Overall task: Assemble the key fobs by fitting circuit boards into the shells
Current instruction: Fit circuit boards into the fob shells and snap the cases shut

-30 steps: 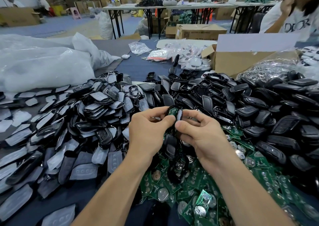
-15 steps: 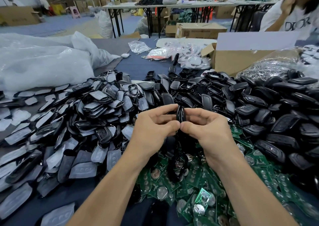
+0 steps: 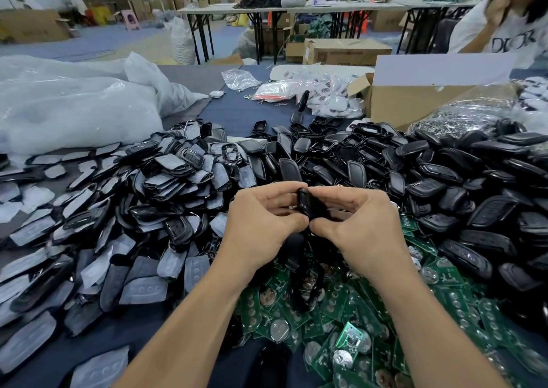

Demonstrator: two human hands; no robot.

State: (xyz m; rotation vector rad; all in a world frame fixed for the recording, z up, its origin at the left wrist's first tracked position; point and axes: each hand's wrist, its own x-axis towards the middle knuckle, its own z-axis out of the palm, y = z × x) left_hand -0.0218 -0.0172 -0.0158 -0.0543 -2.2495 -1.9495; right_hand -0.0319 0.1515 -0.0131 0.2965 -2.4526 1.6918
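A black key fob shell (image 3: 305, 204) stands on edge between my two hands above the table's middle. My left hand (image 3: 264, 224) pinches its left side with thumb and curled fingers. My right hand (image 3: 358, 224) pinches its right side the same way, thumbs nearly touching under it. No circuit board shows on the held fob. Green circuit boards (image 3: 335, 307) with round coin cells lie heaped below my wrists. Black shell halves (image 3: 444, 186) are piled to the right and behind.
Grey rubber button pads and shell parts (image 3: 124, 215) cover the left of the table. Clear plastic bags (image 3: 74, 106) lie at the back left, an open cardboard box (image 3: 415, 100) at the back right. A person in a white shirt (image 3: 504, 26) sits at the far right.
A green board was visible in the shell between my fingers a second ago. Now the shell is closed up black, held edge-on, and both hands have pressed closer together.
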